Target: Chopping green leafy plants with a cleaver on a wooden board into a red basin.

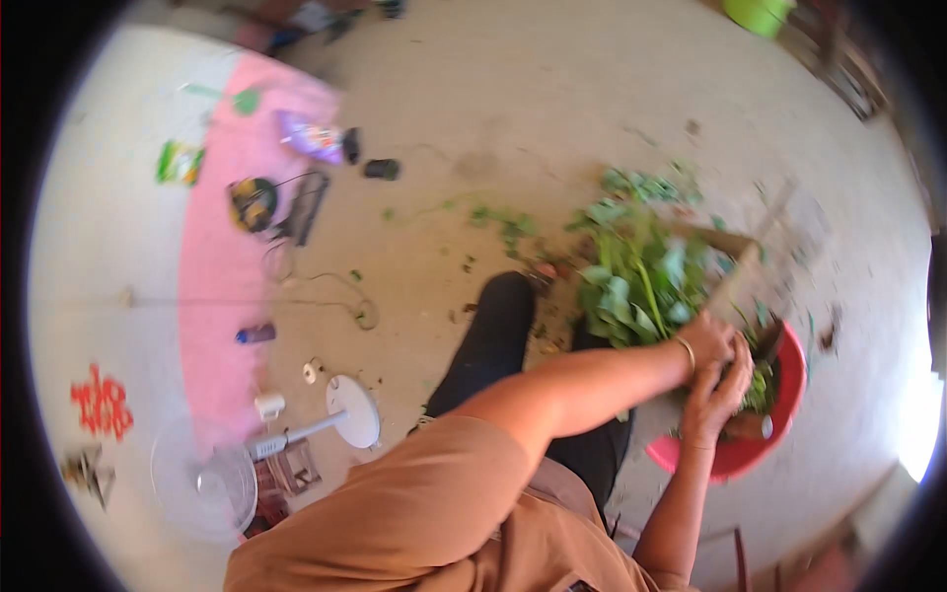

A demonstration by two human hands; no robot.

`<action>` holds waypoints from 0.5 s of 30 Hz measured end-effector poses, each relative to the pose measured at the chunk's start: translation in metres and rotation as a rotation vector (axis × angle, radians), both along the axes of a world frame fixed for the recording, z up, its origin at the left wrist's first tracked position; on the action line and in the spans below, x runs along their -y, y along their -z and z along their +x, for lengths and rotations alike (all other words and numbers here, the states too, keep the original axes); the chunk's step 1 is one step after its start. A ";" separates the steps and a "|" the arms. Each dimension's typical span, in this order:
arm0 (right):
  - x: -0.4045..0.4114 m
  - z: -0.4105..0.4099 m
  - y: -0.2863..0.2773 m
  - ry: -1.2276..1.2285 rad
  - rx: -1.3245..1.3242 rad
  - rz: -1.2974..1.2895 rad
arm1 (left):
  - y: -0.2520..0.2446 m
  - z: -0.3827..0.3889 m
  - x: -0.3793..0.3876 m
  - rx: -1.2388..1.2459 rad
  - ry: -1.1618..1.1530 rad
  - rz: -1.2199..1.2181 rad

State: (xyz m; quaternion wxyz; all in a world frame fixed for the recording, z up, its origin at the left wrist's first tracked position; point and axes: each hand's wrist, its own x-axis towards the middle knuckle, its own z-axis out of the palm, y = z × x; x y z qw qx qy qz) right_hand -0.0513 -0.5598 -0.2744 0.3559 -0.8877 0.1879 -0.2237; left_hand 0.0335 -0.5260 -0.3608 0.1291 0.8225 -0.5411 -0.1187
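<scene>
Over the near rim of a red plastic basin (793, 403), my left hand (709, 342), with a bangle at the wrist, touches my right hand (719, 391). The fingers of both are bent close together, and what lies between them is hidden. Chopped greens (759, 392) fill part of the basin. Beside the right hand, a brown cylindrical piece with a pale end (749, 426) lies in the basin; a dark, blade-like thing (771, 340) stands at its upper edge. A heap of leafy green stems (640, 285) lies next to the left hand, in front of my knees.
A wooden frame (734, 275) stands behind the leaves. Loose leaves (503, 222) litter the floor. To the left are a standing fan (203, 481), a cable (325, 277), a purple packet (314, 138) and a dark cup (382, 169). A green bucket (758, 13) is at the top right.
</scene>
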 end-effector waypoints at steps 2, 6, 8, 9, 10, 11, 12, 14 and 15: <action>0.000 0.005 0.020 -0.004 -0.147 -0.199 | 0.001 0.006 0.000 -0.265 -0.062 0.052; 0.000 0.006 0.041 0.006 -0.172 -0.310 | -0.039 0.007 -0.030 -0.073 0.068 0.298; 0.002 0.005 0.042 -0.011 -0.331 -0.369 | -0.067 0.007 -0.061 -0.047 0.049 0.367; 0.003 0.005 0.042 -0.017 -0.357 -0.417 | -0.077 0.007 -0.091 -0.128 0.004 0.156; 0.005 0.007 0.043 -0.036 -0.391 -0.450 | -0.086 0.011 -0.120 -0.174 0.000 -0.003; 0.007 0.008 0.044 -0.032 -0.381 -0.457 | -0.091 0.019 -0.150 -0.237 -0.053 -0.270; 0.009 0.010 0.046 0.008 -0.428 -0.439 | -0.089 0.035 -0.182 -0.330 -0.114 -0.394; 0.012 0.011 0.052 0.036 -0.424 -0.522 | -0.069 0.077 -0.262 -0.236 -0.451 -0.393; 0.014 0.010 0.055 0.039 -0.452 -0.571 | -0.050 0.098 -0.303 -0.165 -0.706 -0.404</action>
